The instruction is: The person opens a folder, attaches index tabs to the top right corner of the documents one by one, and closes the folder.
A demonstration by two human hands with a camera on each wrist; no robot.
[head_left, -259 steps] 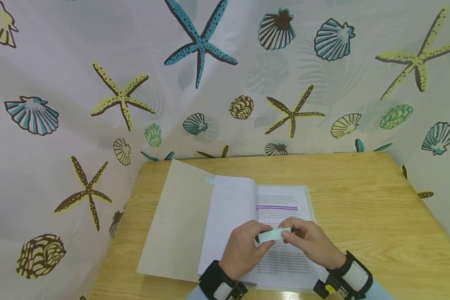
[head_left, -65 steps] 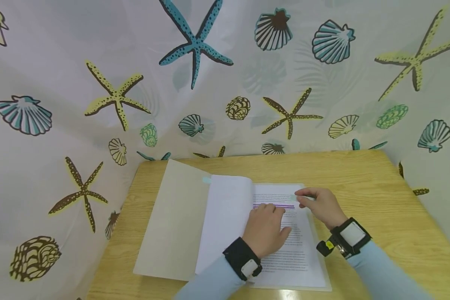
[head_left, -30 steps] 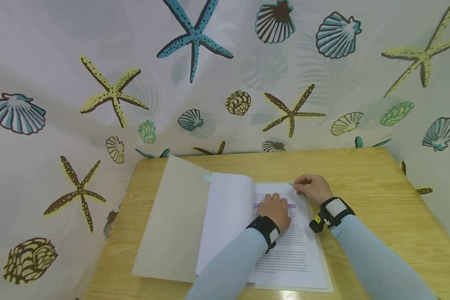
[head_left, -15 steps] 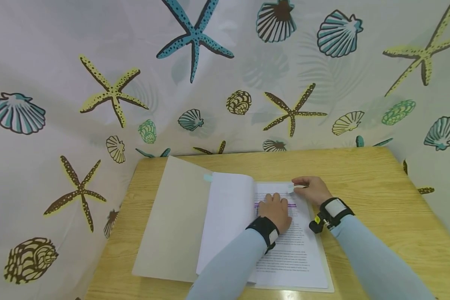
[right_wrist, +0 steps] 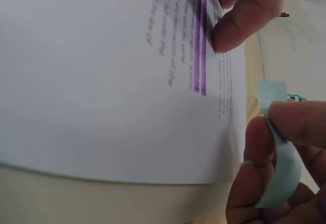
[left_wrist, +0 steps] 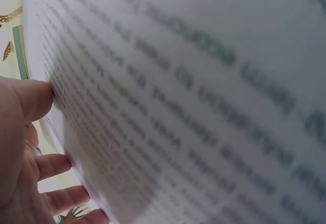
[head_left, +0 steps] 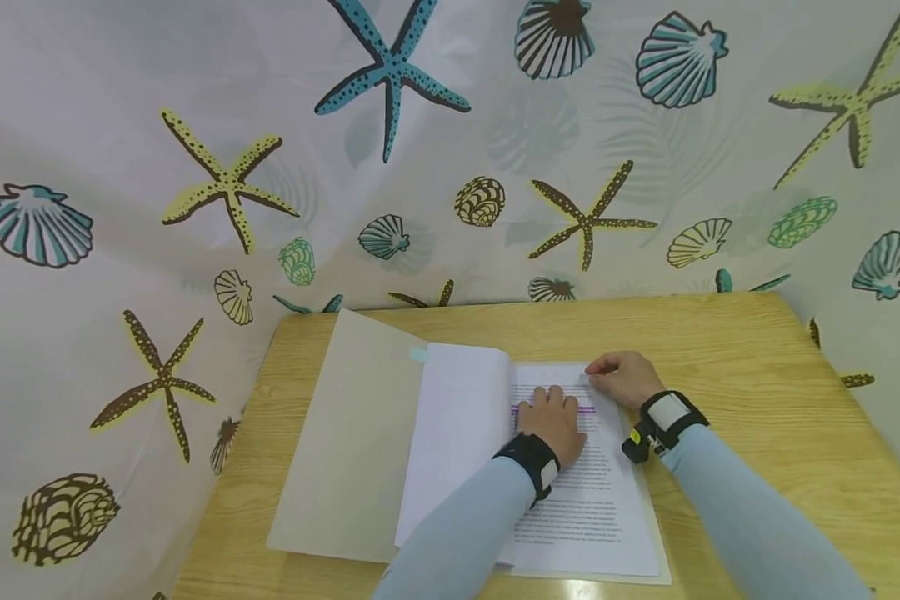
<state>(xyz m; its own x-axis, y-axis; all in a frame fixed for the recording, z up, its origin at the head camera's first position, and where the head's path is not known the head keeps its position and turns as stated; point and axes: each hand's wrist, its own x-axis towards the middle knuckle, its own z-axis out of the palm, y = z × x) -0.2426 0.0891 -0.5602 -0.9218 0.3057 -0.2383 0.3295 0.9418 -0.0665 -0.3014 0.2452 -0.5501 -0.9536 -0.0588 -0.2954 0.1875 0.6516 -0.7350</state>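
A booklet lies open on the table, its right-hand printed page (head_left: 566,500) carrying purple highlighted lines (right_wrist: 199,40) near the top. My left hand (head_left: 551,425) rests on that page with fingers spread, over part of the highlighted lines. At the page's upper right corner, my right hand (head_left: 625,381) pinches a pale blue-green sticky note strip (right_wrist: 287,175) between thumb and fingers. The strip curls down behind the thumb, and its short flat end sticks out past the fingertips. In the head view only a little of it shows.
A similar pale blue tab (head_left: 417,354) sticks out from the turned white page (head_left: 453,433). The beige cover (head_left: 345,467) lies spread to the left on the wooden table (head_left: 765,400). A curtain (head_left: 435,267) with shells and starfish hangs behind and at the sides.
Earlier, both hands held a pale blue strip together over the page. The left hand has since gone flat onto the page, and the right hand has carried a strip to the upper right corner.
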